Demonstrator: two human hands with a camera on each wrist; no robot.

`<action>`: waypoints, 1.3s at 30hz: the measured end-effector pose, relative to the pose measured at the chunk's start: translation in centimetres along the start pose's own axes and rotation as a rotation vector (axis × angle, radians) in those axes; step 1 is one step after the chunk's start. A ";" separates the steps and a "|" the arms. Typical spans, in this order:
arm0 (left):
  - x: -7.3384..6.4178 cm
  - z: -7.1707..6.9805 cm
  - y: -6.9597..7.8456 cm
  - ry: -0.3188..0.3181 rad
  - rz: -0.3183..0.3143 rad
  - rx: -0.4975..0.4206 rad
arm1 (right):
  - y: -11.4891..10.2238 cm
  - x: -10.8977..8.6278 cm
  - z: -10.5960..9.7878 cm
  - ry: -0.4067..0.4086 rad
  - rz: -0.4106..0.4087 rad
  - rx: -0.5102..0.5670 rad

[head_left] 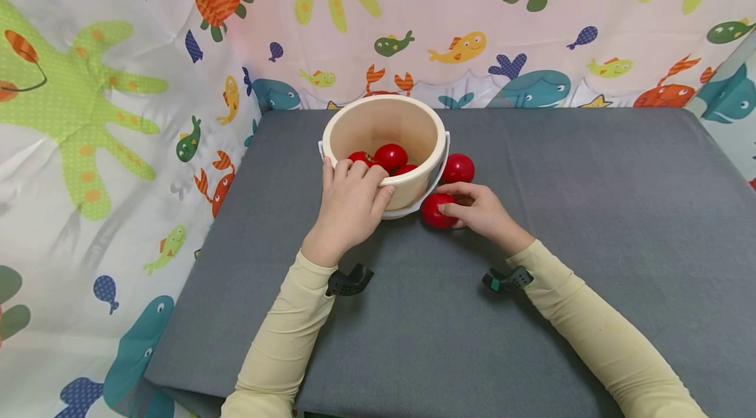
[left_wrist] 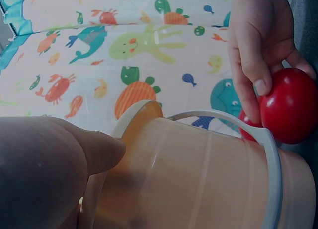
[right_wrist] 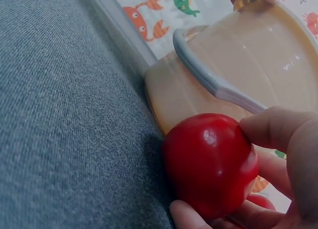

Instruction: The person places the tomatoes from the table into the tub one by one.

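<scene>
A cream bucket (head_left: 407,191) with a pale grey handle (right_wrist: 198,72) stands on the table, several red tomatoes (head_left: 390,157) inside it. My left hand (head_left: 351,211) grips its near rim, fingers hooked over into the bucket and thumb along the outer wall. Just right of the bucket, my right hand (head_left: 481,211) holds a glossy tomato (right_wrist: 211,164) between thumb and fingers, low over the cloth. Behind that hand another tomato (head_left: 458,168) lies close beside the bucket wall. The bucket's lowered handle passes between the bucket and the held tomato.
Grey cloth (head_left: 590,221) covers the table. A curtain printed with sea animals (head_left: 461,47) hangs along the back and left edges. Each wrist wears a dark camera band (head_left: 350,280).
</scene>
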State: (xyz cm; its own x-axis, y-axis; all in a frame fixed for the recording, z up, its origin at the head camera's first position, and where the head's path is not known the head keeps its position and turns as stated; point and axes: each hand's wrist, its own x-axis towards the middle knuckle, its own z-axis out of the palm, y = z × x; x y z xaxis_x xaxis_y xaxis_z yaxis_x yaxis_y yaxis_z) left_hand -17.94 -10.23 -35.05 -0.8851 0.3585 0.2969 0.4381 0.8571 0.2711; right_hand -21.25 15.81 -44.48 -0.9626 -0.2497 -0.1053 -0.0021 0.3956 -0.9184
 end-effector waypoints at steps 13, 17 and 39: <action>0.0 0.1 -0.1 -0.001 -0.003 0.002 | 0.2 -0.4 -0.2 0.009 0.016 0.057; 0.0 0.1 -0.1 0.003 -0.001 0.003 | 0.3 -0.7 -0.6 0.010 0.025 0.069; 0.0 0.1 0.0 -0.002 -0.005 -0.010 | -0.1 -3.4 -6.7 0.148 0.007 0.136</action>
State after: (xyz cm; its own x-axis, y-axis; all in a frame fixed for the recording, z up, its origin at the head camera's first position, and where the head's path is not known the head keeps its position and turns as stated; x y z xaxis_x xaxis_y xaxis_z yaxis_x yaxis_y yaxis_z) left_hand -17.98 -10.21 -35.10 -0.8874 0.3553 0.2938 0.4356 0.8549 0.2817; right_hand -19.81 22.56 -41.46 -0.9917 -0.1112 -0.0642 0.0318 0.2717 -0.9619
